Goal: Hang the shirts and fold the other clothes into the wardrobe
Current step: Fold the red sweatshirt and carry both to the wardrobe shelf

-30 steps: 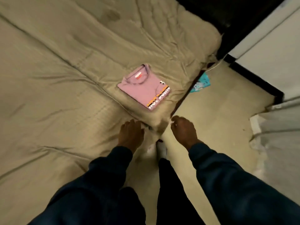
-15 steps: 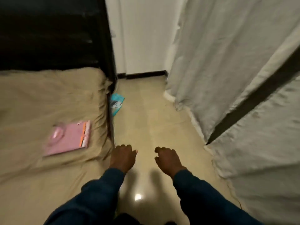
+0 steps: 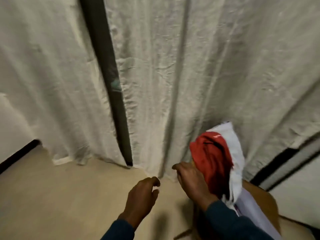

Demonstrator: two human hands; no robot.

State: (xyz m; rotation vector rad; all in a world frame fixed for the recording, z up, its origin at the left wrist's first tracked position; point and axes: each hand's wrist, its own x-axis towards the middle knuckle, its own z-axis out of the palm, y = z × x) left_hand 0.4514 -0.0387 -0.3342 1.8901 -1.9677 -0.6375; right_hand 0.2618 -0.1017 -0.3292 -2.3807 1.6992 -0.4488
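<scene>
A pale, creased fabric curtain (image 3: 190, 66) fills most of the head view, hanging down to a beige tiled floor (image 3: 60, 196). A dark vertical gap (image 3: 110, 75) splits the curtain left of centre and runs down to the floor. At the far left a white wall with a black skirting strip (image 3: 15, 156) meets the floor; at the right a white panel with a dark edge (image 3: 277, 163) slants behind the cloth.

Half a second ago the view took in the bed with the folded pink shirt, a blue packet on the floor and the corridor beside the curtain; none of those are in frame now, and the curtain stands square in front. Both hands then hung with nothing in them over bare floor.

At the lower right a red garment (image 3: 211, 158) lies bunched against white-and-lilac cloth (image 3: 233, 153) on top of a brown surface (image 3: 259, 200), just against the curtain's foot. The right hand (image 3: 192, 179) rests on the red garment's left side, fingers bent; whether it grips the cloth I cannot tell. The left hand (image 3: 140, 194) hovers over the floor with fingers loosely curled, holding nothing.

Open floor spreads to the left of the hands as far as the skirting; the right side is crowded by the pile.
</scene>
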